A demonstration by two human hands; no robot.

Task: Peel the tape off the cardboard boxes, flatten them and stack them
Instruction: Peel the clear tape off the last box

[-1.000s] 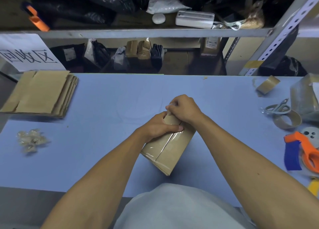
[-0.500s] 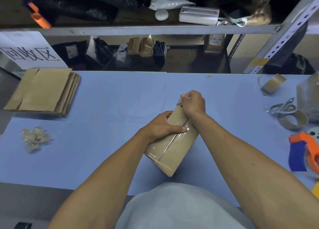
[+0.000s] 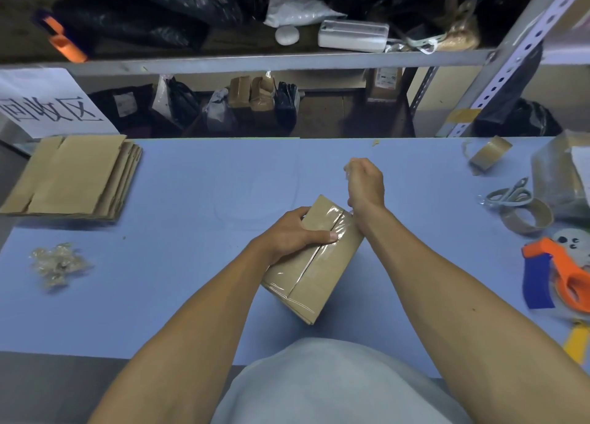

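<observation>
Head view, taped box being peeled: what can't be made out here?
- Cardboard box: underside and far end, hidden by the box itself and the left hand.
- Clear tape strip: too thin and transparent to trace; right hand covers its end.
- Tape dispenser: cut off by the right edge.

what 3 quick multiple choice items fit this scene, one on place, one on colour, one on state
1. Where is the stack of flattened cardboard?
A. far left of the table
B. on the shelf
C. under the box

2. What colour is the table?
A. green
B. blue
C. white

3. What is the left hand doing?
A. resting flat on the table
B. holding scissors
C. holding the box

Answers: 1 A, it lies at the far left edge. 2 B, the top is blue. 3 C, its grip wraps the box while the right hand pulls the tape.
</observation>
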